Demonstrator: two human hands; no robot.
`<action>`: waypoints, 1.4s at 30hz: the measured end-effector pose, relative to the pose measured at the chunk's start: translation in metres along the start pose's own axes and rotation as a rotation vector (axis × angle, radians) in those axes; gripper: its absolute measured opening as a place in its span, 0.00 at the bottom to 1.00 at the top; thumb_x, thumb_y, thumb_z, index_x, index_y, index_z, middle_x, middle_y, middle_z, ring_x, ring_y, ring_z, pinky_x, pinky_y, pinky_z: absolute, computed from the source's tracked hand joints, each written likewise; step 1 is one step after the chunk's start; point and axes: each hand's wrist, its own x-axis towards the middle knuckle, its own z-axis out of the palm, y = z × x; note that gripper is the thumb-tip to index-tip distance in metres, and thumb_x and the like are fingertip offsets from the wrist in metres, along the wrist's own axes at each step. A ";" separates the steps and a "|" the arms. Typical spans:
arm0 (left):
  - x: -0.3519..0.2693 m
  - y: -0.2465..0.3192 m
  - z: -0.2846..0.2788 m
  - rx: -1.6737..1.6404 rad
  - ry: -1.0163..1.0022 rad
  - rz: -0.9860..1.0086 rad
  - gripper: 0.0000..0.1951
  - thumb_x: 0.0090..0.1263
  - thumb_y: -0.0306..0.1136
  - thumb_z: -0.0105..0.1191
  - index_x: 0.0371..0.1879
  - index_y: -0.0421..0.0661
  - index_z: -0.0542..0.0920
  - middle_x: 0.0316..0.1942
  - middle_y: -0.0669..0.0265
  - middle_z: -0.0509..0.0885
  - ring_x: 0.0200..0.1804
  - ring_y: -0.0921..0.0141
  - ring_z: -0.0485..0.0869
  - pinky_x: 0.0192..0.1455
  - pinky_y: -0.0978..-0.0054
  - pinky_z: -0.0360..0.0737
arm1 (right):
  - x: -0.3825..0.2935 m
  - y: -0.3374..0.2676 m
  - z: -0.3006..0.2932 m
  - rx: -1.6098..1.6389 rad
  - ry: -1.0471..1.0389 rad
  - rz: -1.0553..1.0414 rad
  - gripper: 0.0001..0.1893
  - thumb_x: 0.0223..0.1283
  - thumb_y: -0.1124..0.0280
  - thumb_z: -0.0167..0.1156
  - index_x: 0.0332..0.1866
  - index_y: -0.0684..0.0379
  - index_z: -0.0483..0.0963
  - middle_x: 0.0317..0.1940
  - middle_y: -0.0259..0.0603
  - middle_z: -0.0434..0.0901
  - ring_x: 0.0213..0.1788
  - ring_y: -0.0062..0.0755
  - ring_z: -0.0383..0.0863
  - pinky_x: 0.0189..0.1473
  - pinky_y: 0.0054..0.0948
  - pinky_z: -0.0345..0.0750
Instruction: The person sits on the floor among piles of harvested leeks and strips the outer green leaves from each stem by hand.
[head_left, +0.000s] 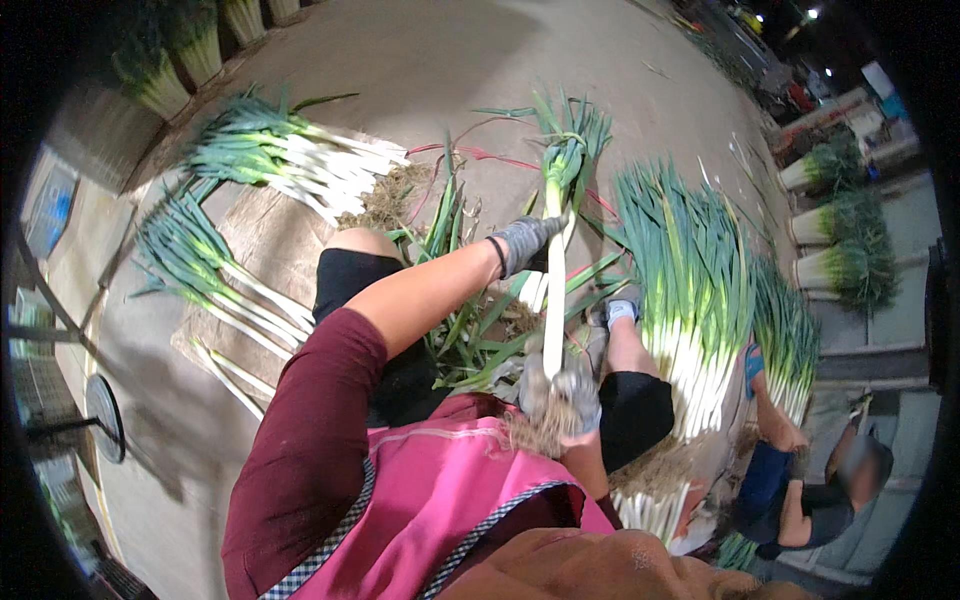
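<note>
In front of my body stands a long green onion (555, 307), leaves pointing away and bushy roots (544, 431) close to my apron. My left hand (529, 241), in a grey work glove, grips its pale shaft just under the leaves. Down by the roots, my gloved right hand (581, 401) closes round the white end; motion blurs it. Stripped green leaves (480, 345) lie heaped on the ground between my legs. To my right spreads a large pile of green onions (682, 300), leaves away from me.
A bundle of trimmed onions (300, 161) and a smaller group (217, 270) lie on sacking to the left. Red string (476, 152) trails across the ground. At right, another person (795, 495) sits by more onions (786, 337). Bundles stand upright along the right wall (817, 225).
</note>
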 end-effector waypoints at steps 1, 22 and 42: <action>0.004 -0.003 0.000 -0.186 0.004 0.006 0.17 0.60 0.45 0.54 0.33 0.41 0.74 0.25 0.62 0.78 0.24 0.67 0.78 0.28 0.70 0.78 | -0.009 0.006 0.009 0.007 -0.072 0.041 0.27 0.44 0.64 0.60 0.50 0.66 0.65 0.25 0.39 0.74 0.23 0.29 0.76 0.21 0.23 0.74; -0.040 0.063 -0.015 -0.071 0.221 0.556 0.12 0.60 0.38 0.55 0.23 0.48 0.68 0.15 0.71 0.73 0.14 0.78 0.70 0.14 0.80 0.70 | 0.016 0.042 -0.028 -0.731 0.261 0.123 0.13 0.48 0.68 0.61 0.37 0.63 0.71 0.19 0.31 0.71 0.19 0.18 0.68 0.21 0.19 0.67; -0.084 0.084 -0.071 0.009 0.560 0.757 0.12 0.58 0.35 0.57 0.20 0.40 0.71 0.14 0.67 0.71 0.11 0.74 0.69 0.11 0.76 0.70 | 0.024 0.072 -0.111 -2.224 0.086 -0.898 0.14 0.62 0.64 0.42 0.41 0.61 0.72 0.26 0.42 0.76 0.29 0.32 0.75 0.33 0.33 0.73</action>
